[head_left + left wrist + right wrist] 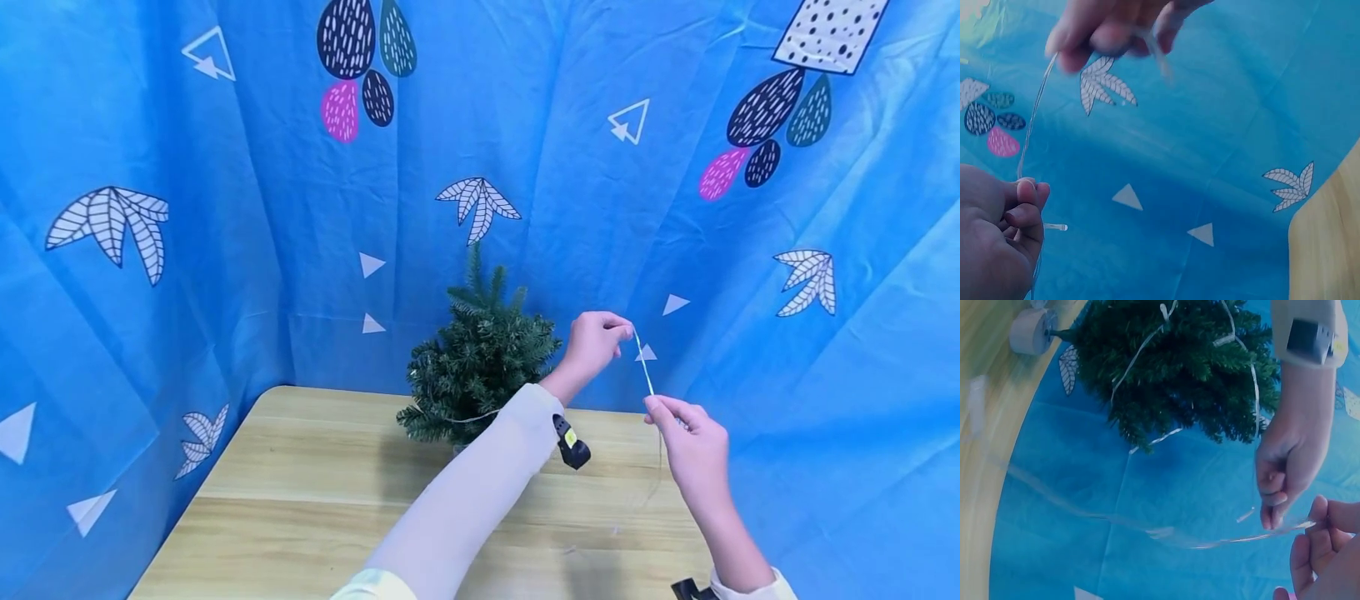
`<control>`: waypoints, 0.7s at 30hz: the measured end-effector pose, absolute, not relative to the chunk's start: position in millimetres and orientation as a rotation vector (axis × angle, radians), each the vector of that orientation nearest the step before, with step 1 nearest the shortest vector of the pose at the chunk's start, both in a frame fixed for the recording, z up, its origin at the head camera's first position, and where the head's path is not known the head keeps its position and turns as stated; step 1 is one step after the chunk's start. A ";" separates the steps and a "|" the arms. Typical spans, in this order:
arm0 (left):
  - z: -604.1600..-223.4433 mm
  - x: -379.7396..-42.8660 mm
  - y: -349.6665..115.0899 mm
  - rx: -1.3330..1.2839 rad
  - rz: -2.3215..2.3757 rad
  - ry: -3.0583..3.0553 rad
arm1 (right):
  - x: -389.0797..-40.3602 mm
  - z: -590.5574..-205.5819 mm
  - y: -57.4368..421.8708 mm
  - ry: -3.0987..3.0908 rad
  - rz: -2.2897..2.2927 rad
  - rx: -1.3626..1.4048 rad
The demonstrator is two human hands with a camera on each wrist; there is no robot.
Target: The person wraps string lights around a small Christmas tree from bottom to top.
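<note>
Visibly, both hands (596, 343) (696, 454) pinch a pale cord (644, 360), while the left sleeve (468, 492) partly hides the tree (476, 358).

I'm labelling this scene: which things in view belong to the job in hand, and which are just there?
Part of the job:
clear string lights
left hand
right hand
artificial Christmas tree

Just there:
patterned blue curtain
wooden table
black wrist device

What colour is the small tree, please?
The tree is dark green, seen best in the head view.
</note>
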State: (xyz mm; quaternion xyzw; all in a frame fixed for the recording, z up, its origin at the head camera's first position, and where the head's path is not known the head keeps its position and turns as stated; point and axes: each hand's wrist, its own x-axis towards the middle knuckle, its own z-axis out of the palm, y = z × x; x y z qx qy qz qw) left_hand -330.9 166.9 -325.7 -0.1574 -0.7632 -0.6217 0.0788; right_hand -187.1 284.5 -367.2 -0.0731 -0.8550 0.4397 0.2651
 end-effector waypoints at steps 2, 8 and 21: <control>-324.4 -335.3 167.1 -0.430 -1.868 -2.275 | -183.5 -368.1 284.4 -2.303 1.213 -0.190; -319.8 -341.5 170.5 -0.376 -1.936 -2.248 | -175.7 -371.9 284.5 -2.316 1.280 -0.234; -318.8 -354.1 179.0 -0.312 -1.971 -2.193 | -156.6 -379.6 283.6 -2.380 1.371 -0.374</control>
